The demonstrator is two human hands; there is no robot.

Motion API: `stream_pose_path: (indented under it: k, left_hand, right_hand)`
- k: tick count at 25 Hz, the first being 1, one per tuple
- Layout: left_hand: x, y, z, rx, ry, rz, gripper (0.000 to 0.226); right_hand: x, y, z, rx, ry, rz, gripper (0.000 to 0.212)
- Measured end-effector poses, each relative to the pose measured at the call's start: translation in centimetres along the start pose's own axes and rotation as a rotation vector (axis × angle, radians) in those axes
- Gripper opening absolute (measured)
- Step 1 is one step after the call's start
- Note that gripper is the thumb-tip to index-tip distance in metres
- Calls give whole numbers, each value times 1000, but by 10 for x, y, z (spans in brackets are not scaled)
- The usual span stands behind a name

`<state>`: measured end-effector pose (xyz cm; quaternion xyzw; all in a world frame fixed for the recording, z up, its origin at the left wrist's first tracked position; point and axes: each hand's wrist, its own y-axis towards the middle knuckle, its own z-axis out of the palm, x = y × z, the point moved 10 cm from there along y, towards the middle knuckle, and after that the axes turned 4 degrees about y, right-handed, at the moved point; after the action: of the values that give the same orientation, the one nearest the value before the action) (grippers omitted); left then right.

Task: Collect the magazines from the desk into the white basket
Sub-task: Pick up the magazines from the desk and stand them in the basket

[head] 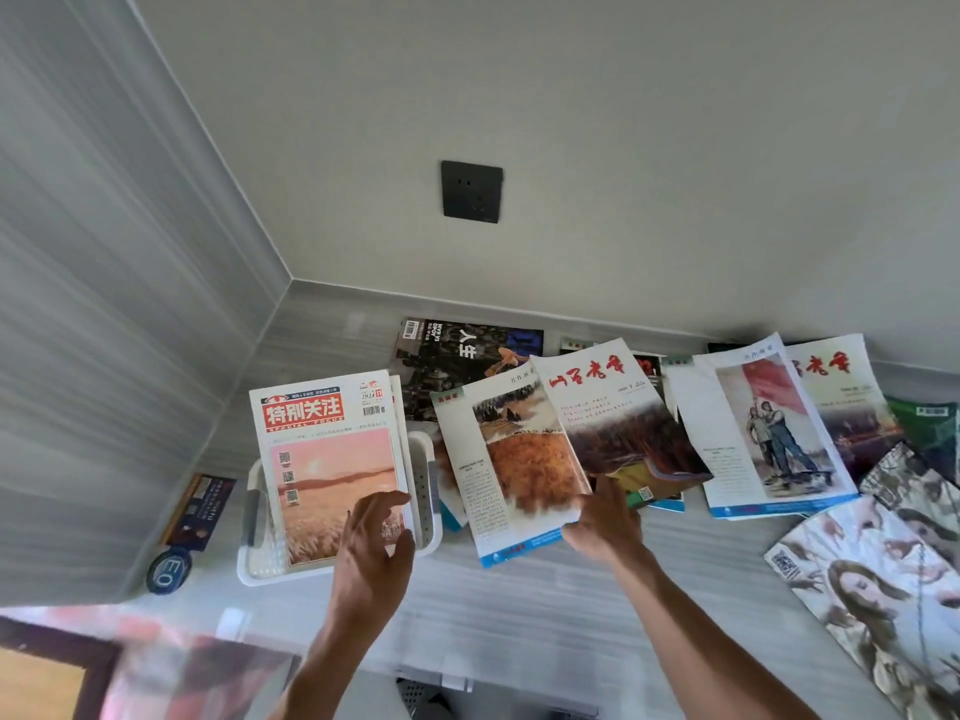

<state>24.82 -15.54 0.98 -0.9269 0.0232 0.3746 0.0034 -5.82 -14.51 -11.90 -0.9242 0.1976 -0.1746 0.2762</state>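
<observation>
White basket [431, 491] mostly buried under the pink-cover magazine [332, 470] sitting in it, left hand [376, 537] hovering over it with fingers spread loose, right hand [605, 522] gripping the red-title magazine [618, 407] (fingertips hidden underneath), more magazines [769, 433] overlapping on the desk [519, 615], rightmost ones cut off.

A: How many baskets do you see?
B: One white basket [426, 491], and one pink-cover magazine [332, 459] in it.
A: And magazines on the worktop [545, 605]?
B: At least eight, overlapping; some are hidden, so I cannot count exactly.
A: Other things?
B: Two hands, one wall socket [471, 191], one round badge [167, 570].
</observation>
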Motion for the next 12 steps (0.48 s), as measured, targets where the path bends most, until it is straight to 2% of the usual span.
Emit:
stream_pose_path:
  k: [3,6,8,10,12]
  left_hand:
    - [-3,-19,21,57,27,-63,37]
    - [-23,-30,41,84,26,-125,32]
    - [-53,-26,63,126,-51,-131,26]
    - [-87,-16,93,202,-259,-187,25]
    - [-117,-12,130,309,-574,-363,43]
  right_hand:
    - [-12,1,4,-93,155,-53,49]
    - [-42,-20,-22,-179,545,-76,38]
    - [-50,-49,-50,-254,750,-193,41]
    - [-31,-91,-66,-246,831,-436,49]
    - [-10,-138,-59,-189,764,-628,54]
